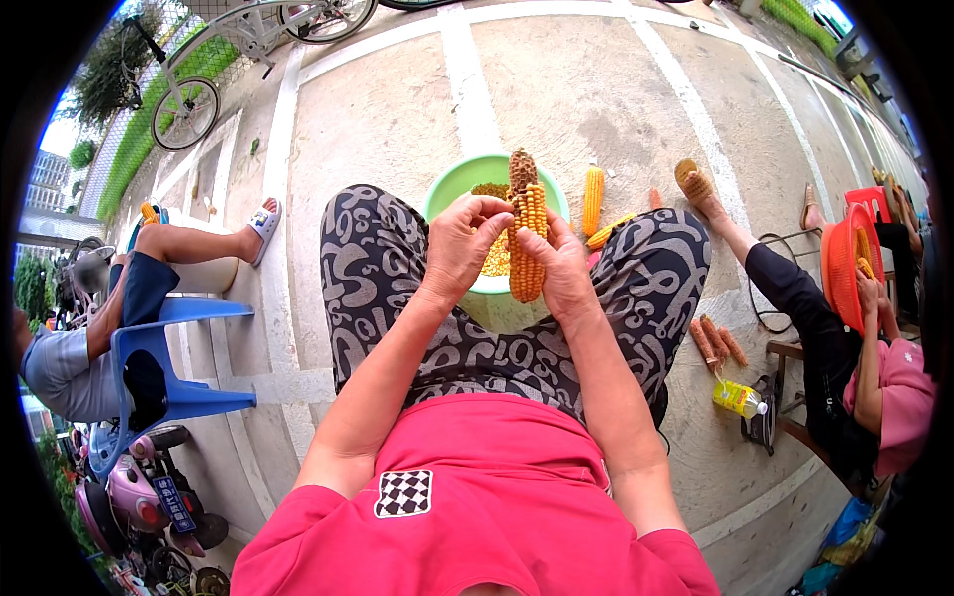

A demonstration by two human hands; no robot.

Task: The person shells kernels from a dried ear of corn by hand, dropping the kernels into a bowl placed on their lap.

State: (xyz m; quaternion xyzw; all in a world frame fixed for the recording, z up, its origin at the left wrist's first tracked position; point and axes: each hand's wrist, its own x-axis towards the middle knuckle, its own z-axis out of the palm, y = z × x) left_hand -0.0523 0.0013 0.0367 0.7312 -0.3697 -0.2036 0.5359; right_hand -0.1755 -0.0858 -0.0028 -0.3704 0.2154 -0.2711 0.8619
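My right hand (563,268) grips a corn cob (528,242), its thumb pressed along the side. The cob stands nearly upright in view; its top part is bare and brown, while yellow kernels cover the lower part. At the cob's left edge, the bent fingers and thumb of my left hand (463,246) close against the kernels. Below both hands, a light green basin (440,195) sits between my knees with loose corn kernels (495,262) in it. The hands and cob hide part of the basin.
Right of the basin, a whole corn cob (593,200) lies on the concrete beside another cob (611,231). Stripped cobs (719,341) and a yellow-labelled bottle (738,398) lie farther right. A person with an orange basket (831,261) sits there; another occupies a blue chair (175,398) leftward.
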